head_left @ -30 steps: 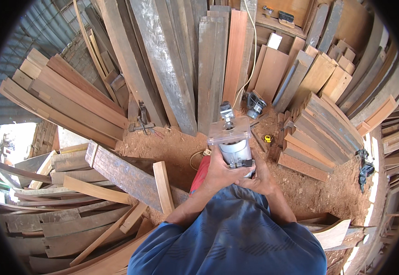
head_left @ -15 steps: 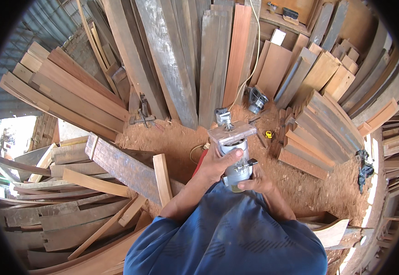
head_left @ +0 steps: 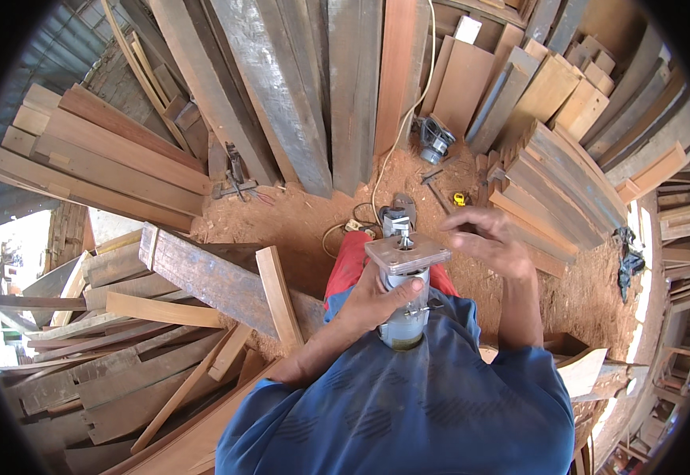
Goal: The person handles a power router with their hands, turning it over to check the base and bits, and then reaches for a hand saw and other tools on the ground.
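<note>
My left hand (head_left: 380, 305) is wrapped around the grey cylindrical body of a trim router (head_left: 406, 323), its thumb lying across the front. The router is held in front of my blue shirt with its flat, worn base plate (head_left: 408, 253) on top. A shiny metal bit (head_left: 403, 234) sticks up from the plate. To the right of the plate, my right hand (head_left: 491, 239) is raised and off the router. Its fingers are bent and point left, with a gap between them and the thumb; nothing shows in them.
Tall planks (head_left: 273, 95) lean along the back. Stacked boards (head_left: 115, 158) fill the left, with a wood pile (head_left: 147, 380) below. A second power tool (head_left: 435, 141), a yellow tape measure (head_left: 459, 199) and a hammer-like tool (head_left: 437, 190) lie on the dusty ground. A pale cord (head_left: 422, 95) runs down behind the router.
My right hand has let go of the router's lower body and moved up and right. The left hand keeps its hold, with the router slightly lower in view.
</note>
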The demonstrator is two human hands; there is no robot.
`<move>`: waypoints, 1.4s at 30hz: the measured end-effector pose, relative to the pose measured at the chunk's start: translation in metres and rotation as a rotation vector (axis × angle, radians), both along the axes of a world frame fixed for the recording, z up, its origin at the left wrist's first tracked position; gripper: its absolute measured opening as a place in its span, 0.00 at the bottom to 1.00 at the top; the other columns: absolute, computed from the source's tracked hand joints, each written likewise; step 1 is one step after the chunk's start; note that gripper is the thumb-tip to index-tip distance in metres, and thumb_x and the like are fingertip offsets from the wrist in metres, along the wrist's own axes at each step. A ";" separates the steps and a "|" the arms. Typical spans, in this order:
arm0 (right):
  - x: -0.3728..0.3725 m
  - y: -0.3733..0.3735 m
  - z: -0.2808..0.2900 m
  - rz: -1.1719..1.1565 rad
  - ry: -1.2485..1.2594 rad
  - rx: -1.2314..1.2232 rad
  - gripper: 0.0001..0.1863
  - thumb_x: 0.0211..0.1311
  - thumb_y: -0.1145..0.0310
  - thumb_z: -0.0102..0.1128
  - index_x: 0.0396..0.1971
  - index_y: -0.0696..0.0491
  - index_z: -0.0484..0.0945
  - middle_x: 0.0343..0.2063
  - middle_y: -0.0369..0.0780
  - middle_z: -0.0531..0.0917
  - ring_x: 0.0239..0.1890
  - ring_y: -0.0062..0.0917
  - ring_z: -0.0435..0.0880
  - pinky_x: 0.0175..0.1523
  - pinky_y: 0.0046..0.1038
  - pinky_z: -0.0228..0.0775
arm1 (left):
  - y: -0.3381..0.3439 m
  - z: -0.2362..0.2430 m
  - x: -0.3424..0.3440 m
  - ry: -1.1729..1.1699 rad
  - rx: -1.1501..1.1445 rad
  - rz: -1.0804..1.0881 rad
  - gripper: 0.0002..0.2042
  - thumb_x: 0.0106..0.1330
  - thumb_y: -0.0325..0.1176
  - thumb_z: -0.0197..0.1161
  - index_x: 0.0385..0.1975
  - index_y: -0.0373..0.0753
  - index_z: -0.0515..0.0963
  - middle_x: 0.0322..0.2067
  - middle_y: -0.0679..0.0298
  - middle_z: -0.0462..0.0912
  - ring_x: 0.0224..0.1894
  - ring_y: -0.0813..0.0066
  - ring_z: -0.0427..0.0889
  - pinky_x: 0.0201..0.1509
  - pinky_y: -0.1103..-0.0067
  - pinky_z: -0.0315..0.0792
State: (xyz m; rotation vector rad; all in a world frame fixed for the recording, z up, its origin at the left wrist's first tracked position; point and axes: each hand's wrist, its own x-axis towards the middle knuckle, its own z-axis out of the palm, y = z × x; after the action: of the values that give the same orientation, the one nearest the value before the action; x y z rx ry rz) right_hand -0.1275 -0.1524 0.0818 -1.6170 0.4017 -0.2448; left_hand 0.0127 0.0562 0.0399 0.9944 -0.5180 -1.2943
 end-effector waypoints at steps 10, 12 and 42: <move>-0.017 0.007 -0.048 0.200 0.018 0.318 0.35 0.58 0.55 0.75 0.57 0.62 0.73 0.40 0.40 0.83 0.41 0.22 0.80 0.46 0.26 0.73 | 0.005 -0.014 0.006 -0.006 0.003 0.103 0.33 0.68 0.38 0.71 0.67 0.35 0.62 0.52 0.67 0.78 0.51 0.81 0.77 0.53 0.77 0.74; -0.029 0.030 -0.053 0.245 0.141 0.348 0.35 0.55 0.54 0.77 0.57 0.59 0.74 0.42 0.41 0.84 0.44 0.23 0.83 0.50 0.28 0.76 | -0.001 -0.012 0.010 -0.009 -0.025 0.105 0.31 0.68 0.37 0.71 0.66 0.36 0.64 0.50 0.68 0.79 0.50 0.81 0.77 0.52 0.77 0.74; -0.018 0.108 -0.068 0.089 -0.044 0.409 0.21 0.51 0.67 0.78 0.45 0.57 0.82 0.38 0.35 0.86 0.40 0.18 0.84 0.48 0.26 0.77 | -0.014 -0.017 0.007 0.017 -0.121 0.091 0.29 0.61 0.36 0.78 0.59 0.37 0.73 0.42 0.71 0.80 0.42 0.84 0.78 0.47 0.81 0.75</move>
State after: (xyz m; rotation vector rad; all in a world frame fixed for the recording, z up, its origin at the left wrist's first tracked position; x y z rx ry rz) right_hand -0.1459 -0.0439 0.0142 -1.2221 0.3210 -0.1204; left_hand 0.0196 0.0427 0.0232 0.8957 -0.5253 -1.1755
